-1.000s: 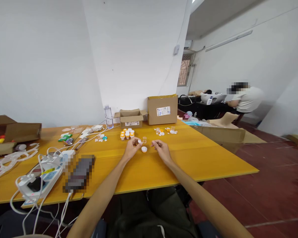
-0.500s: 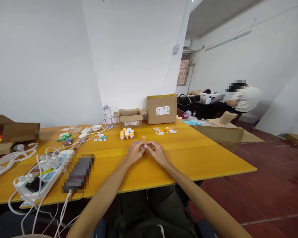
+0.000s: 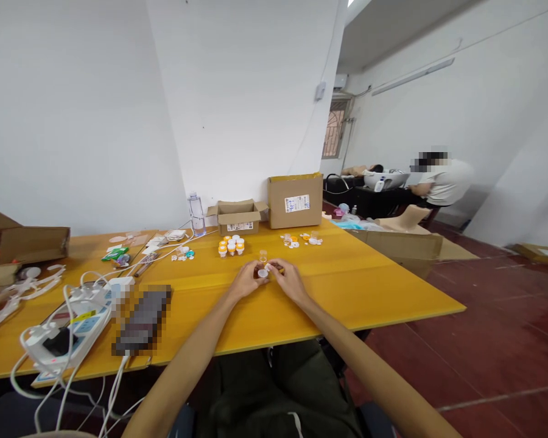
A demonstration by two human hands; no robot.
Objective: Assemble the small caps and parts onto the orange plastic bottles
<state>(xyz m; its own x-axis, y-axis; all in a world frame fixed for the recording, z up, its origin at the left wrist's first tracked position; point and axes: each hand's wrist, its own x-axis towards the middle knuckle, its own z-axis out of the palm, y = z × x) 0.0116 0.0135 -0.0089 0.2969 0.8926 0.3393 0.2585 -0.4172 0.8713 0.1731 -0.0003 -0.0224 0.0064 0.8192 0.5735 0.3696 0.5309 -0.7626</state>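
Note:
My left hand (image 3: 246,281) is closed on a small round whitish cap (image 3: 262,274), its flat face turned up. Close beside it, my right hand (image 3: 288,281) pinches a tiny white piece (image 3: 267,267) at the cap's edge; the exact kind of piece is too small to tell. Just beyond my fingertips stands a small clear plastic cup (image 3: 263,255). Further back and to the left, several small jars with orange and white lids (image 3: 231,246) stand grouped together. Loose white and orange parts (image 3: 295,241) lie back right of my hands.
A small open carton (image 3: 238,218) and a larger box (image 3: 296,204) stand against the wall, with a water bottle (image 3: 196,214) beside them. On the left lie a power strip (image 3: 84,328) with cables and a phone (image 3: 144,319). Another person (image 3: 447,182) sits far right.
My hands have parted slightly, and the round cap now shows face up in my left fingers. My right hand has turned a little. The view has shifted slightly.

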